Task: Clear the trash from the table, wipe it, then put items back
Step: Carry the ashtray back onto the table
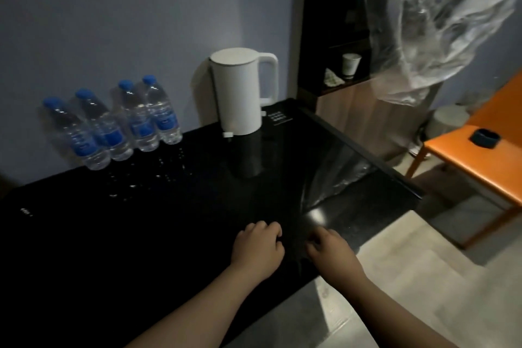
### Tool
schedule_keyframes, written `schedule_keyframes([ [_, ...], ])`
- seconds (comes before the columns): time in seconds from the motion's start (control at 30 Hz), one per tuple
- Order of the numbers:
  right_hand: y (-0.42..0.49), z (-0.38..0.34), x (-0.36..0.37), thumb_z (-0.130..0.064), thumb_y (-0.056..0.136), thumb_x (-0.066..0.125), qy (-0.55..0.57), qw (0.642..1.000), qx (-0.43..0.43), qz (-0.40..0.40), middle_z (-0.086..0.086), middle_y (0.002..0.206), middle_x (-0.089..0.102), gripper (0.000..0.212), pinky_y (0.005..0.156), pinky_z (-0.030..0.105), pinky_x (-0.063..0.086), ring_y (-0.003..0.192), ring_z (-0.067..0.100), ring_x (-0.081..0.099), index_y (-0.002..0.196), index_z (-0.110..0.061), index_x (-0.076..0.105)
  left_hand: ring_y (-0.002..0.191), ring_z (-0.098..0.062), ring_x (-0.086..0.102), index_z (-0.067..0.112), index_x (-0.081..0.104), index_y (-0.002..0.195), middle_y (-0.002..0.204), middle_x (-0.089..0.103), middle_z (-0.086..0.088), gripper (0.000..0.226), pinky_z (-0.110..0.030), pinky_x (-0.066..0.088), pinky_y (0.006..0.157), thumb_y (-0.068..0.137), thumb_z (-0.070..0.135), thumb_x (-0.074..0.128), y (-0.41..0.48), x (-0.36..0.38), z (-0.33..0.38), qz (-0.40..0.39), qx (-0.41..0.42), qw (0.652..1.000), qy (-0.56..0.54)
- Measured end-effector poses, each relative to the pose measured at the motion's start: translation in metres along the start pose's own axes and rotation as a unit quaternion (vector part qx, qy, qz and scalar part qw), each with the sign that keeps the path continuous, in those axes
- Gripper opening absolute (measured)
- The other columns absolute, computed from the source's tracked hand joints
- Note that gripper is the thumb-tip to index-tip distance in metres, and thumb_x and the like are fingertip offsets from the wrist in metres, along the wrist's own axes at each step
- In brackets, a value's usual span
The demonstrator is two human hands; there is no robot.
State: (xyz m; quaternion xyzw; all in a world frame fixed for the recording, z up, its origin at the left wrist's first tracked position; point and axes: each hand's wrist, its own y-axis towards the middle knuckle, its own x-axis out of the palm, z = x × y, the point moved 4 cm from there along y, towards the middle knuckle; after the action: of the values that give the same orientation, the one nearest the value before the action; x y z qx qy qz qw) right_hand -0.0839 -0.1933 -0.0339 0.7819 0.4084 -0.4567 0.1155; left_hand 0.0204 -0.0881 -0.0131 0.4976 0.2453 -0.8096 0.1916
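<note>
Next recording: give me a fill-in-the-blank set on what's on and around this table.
1. ___ bottles stand on the table by the wall.
2. Their caps are ___.
3. The kettle right of them is ___.
4. The left hand and right hand grip a clear bag; the seat to the right is ___.

Missing words: four; blue; white; orange.

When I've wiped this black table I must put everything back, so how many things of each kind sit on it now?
Blue-capped water bottles: 4
White kettle: 1
Black card with white print: 1
Total: 6
</note>
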Motion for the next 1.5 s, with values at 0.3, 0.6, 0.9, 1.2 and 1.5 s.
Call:
schedule_keyframes([
  [0.3,0.072,0.075,-0.073,-0.026,0.092,0.049,0.002,0.999,0.028,0.047,0.005,0.106,0.054,0.021,0.081,0.03,0.043,0.101,0.021,0.055,0.107,-0.013,0.057,0.112,-0.019,0.048,0.024,0.051,0.121,0.12,0.054,0.002,0.028,-0.031,0.04,0.093,0.096,0.028,0.042,0.113,0.017,0.088,0.022,0.04,0.999,0.003],
  [0.6,0.146,0.154,-0.147,-0.027,0.093,0.047,0.006,0.994,0.077,0.074,0.002,0.111,0.055,0.022,0.082,0.027,0.045,0.102,0.017,0.055,0.11,-0.019,0.058,0.111,-0.023,0.048,0.021,0.052,0.116,0.118,0.055,-0.002,0.025,-0.033,0.039,0.091,0.094,0.025,0.042,0.226,0.019,0.176,0.013,0.077,0.996,0.037],
  [0.9,0.204,0.253,-0.213,-0.029,0.095,0.048,0.018,0.994,0.082,0.071,0.0,0.11,0.057,0.021,0.076,0.02,0.043,0.09,0.011,0.051,0.111,-0.021,0.057,0.112,-0.025,0.048,0.02,0.053,0.114,0.118,0.055,-0.004,0.024,-0.034,0.039,0.092,0.093,0.026,0.043,0.317,0.046,0.272,0.005,0.088,0.995,0.053],
  [1.2,0.265,0.399,-0.316,-0.03,0.095,0.048,0.008,0.995,0.091,0.045,-0.001,0.116,0.055,0.026,0.085,0.02,0.046,0.098,0.009,0.055,0.119,-0.021,0.053,0.111,-0.024,0.051,0.02,0.054,0.118,0.12,0.056,-0.003,0.028,-0.036,0.045,0.091,0.095,0.027,0.04,0.42,0.104,0.414,-0.012,0.055,0.998,0.036],
  [1.5,0.325,0.509,-0.372,-0.03,0.094,0.049,0.008,0.993,0.114,0.002,-0.002,0.101,0.054,0.019,0.079,0.026,0.051,0.089,0.01,0.055,0.109,-0.02,0.055,0.112,-0.022,0.05,0.021,0.053,0.121,0.12,0.055,-0.003,0.03,-0.035,0.042,0.09,0.095,0.025,0.039,0.508,0.142,0.504,-0.048,0.049,0.997,0.042],
])
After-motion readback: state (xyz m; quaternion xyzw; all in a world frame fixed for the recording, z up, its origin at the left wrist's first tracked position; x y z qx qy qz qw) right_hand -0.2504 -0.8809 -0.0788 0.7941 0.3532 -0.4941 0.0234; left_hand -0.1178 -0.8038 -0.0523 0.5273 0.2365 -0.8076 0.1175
